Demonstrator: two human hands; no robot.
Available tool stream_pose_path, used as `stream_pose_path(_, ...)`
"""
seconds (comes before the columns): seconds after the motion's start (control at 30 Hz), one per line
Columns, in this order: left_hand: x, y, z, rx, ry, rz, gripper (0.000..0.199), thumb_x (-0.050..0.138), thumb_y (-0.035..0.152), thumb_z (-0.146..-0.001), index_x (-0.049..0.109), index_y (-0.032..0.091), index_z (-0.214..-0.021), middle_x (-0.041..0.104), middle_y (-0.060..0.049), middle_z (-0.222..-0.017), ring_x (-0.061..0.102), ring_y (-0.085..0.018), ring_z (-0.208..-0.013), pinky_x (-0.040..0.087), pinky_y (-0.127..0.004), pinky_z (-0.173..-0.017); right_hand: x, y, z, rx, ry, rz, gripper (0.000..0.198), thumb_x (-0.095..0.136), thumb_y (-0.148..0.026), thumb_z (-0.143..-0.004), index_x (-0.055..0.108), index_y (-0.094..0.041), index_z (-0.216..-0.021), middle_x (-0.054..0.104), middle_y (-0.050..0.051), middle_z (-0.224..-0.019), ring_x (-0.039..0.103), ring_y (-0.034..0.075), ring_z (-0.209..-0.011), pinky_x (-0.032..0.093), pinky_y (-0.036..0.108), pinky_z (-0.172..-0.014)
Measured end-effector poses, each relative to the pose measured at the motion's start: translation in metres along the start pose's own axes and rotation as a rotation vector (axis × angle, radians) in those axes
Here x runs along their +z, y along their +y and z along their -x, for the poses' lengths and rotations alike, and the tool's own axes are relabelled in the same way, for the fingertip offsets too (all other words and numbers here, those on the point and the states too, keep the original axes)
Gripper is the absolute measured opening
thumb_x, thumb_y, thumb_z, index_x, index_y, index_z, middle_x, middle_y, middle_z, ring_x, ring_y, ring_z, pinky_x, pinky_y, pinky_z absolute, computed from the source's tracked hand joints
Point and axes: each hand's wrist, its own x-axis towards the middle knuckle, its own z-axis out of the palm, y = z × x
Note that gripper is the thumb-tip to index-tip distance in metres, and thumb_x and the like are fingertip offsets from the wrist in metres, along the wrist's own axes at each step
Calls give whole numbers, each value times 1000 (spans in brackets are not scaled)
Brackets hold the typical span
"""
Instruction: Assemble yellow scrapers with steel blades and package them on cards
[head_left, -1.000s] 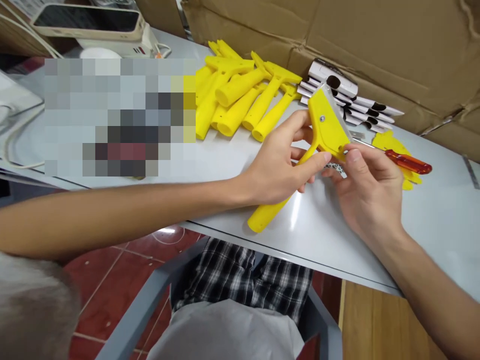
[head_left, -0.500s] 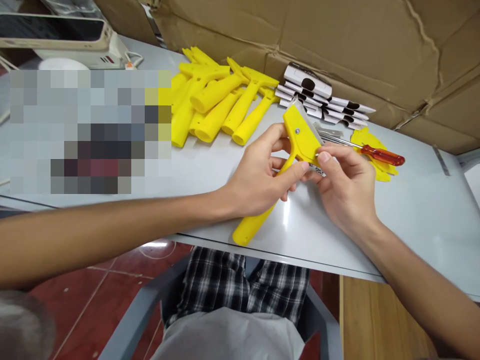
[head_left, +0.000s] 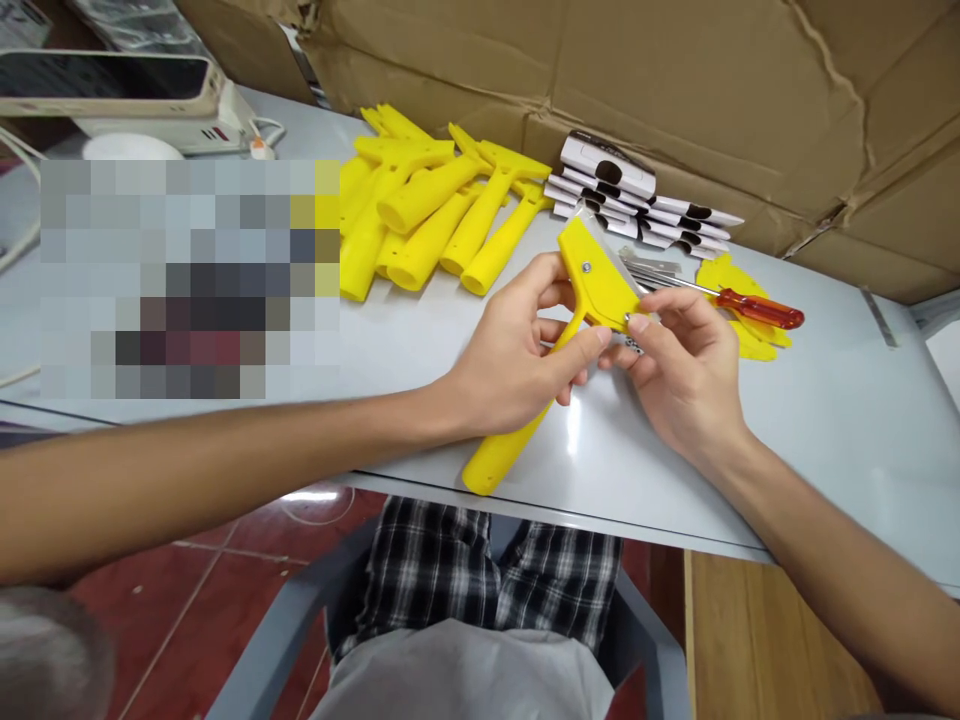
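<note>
A yellow scraper (head_left: 596, 275) is tilted above the front of the table, its head up and its hollow handle slanting down to the left. A thin metal blade runs along the head's upper right edge, and a screw (head_left: 586, 267) sits near its left end. My left hand (head_left: 517, 345) is closed around the scraper's neck. My right hand (head_left: 679, 350) pinches the head's right corner, with the thumb beside a second small screw (head_left: 628, 318). Small metal parts (head_left: 634, 345) show partly behind my right fingers.
Several yellow scraper handles (head_left: 420, 205) lie piled behind. Folded white cards (head_left: 607, 165) lean by the cardboard (head_left: 675, 80). A red-handled screwdriver (head_left: 757, 308) rests across flat yellow pieces (head_left: 750, 340), near metal blades (head_left: 652, 262). A phone (head_left: 105, 82) stands at the far left.
My right thumb has shifted slightly, so the small screw at the head's right corner now shows. Both hands keep hold of the scraper. The view has tilted a little.
</note>
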Motion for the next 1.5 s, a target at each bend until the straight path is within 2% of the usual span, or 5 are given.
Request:
stream_pose_path(0.57, 0, 6, 1, -82, -11, -6, 37, 87, 33, -87, 65, 25, -116, 79, -6, -114, 69, -10, -59, 52, -21, -42, -6, -5, 1, 19, -21, 48, 62, 91, -56, -82, 54, -16, -113, 62, 6, -121, 64, 5, -90, 62, 21, -74)
stream_pose_path(1.03, 0, 5, 0, -82, -31, -29, 42, 88, 35, -87, 64, 24, -120, 79, -6, -118, 67, -9, -56, 53, -22, -43, -8, -4, -1, 50, 10, 11, 48, 84, -47, -88, 57, -16, -111, 63, 5, -117, 65, 5, -85, 62, 22, -73)
stream_pose_path(1.17, 0, 5, 0, -81, -23, -36, 42, 88, 36, -88, 64, 24, -120, 79, -7, -120, 68, -9, -58, 52, -20, -42, -6, -8, -1, 65, -3, -3, 53, 84, -49, -86, 54, -17, -116, 64, 4, -120, 67, 6, -90, 61, 20, -72)
stream_pose_path(1.37, 0, 6, 2, -63, -5, -63, 40, 89, 36, -87, 62, 24, -113, 78, -5, -118, 66, -8, -55, 53, -20, -42, -2, -16, -2, 250, -25, -49, 71, 95, -54, -72, 52, -16, -114, 63, 0, -93, 57, 5, -60, 49, 22, -52)
stream_pose_path(1.5, -2, 6, -4, -96, -21, -73, 38, 88, 38, -86, 62, 23, -110, 79, -3, -104, 67, -10, -53, 54, -22, -43, -6, -21, -5, 288, -42, -77, 73, 100, -52, -65, 54, -13, -106, 59, -2, -82, 54, 4, -57, 46, 21, -50)
